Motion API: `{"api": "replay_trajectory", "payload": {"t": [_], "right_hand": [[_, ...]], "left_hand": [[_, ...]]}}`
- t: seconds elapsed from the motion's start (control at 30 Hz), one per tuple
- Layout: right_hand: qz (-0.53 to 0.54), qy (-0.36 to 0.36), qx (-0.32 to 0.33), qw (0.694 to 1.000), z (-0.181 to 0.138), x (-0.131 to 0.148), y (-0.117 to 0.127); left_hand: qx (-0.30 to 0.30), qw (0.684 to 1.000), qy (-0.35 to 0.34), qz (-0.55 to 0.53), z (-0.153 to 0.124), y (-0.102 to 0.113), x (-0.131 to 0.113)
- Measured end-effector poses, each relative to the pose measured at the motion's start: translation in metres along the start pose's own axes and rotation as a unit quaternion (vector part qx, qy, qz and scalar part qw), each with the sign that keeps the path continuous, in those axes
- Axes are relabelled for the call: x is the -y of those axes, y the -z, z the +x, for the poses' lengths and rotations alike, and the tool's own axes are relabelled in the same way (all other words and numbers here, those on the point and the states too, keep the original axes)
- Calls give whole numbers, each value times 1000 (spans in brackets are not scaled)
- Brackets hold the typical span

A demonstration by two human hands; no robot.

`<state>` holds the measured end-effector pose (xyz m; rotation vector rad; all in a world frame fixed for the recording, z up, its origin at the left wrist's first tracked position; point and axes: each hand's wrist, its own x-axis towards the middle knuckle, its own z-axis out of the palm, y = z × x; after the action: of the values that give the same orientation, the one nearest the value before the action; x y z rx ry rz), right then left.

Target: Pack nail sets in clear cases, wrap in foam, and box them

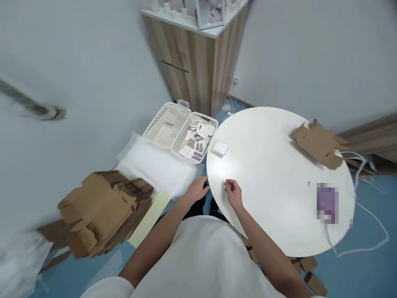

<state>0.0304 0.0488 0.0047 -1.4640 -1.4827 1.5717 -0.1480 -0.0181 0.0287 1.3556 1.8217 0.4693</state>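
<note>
The fingers (203, 181) of the left hand (197, 190) are loosely spread and hold nothing, with their tips at the near left rim of the round white counter (273, 186). The right hand (235, 194) lies on the counter just beside it. Its fingers (228, 185) are curled in, thumb and forefinger tip to tip. Whether anything small sits between them cannot be told.

The head view is the only one. It shows two hands and one small white pad (219, 148), the nearest thing to them. The pad lies flat near the counter's left rim, beyond both hands and apart from them. It is nearly square, so it has no clear long axis, and its edges run slantwise to the rim.

One flat cardboard blank (319, 142) lies at the far right of the counter, its long axis running left to right. One blurred purple thing (328, 203) sits near the right rim, and one white cable (372, 215) loops off that edge.

Left of the counter stand two white baskets side by side and touching. The left basket (166, 124) shows mostly its mesh bottom. The right basket (196, 138) is full of small printed packets. Both long axes point away and to the right.

Nearer lie one white foam sheet (155, 165) and one stack of cardboard blanks (105, 207). A wooden cabinet (192, 66) stands in the far corner.
</note>
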Motion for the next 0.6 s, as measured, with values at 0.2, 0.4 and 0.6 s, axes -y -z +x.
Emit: {"api": "replay_trajectory", "payload": {"t": [0.2,0.4,0.6], "right_hand": [[-78,77,172,979,-16,11,-35],[-219,232,291,902,-20,56,-92],[-294,356,316,829,-46,84,-213]], "left_hand": [[-29,997,77,-10,-75,-5,18],[-189,971,147,-20,-143,20,54],[-356,894,266,50,-222,49,112]]}}
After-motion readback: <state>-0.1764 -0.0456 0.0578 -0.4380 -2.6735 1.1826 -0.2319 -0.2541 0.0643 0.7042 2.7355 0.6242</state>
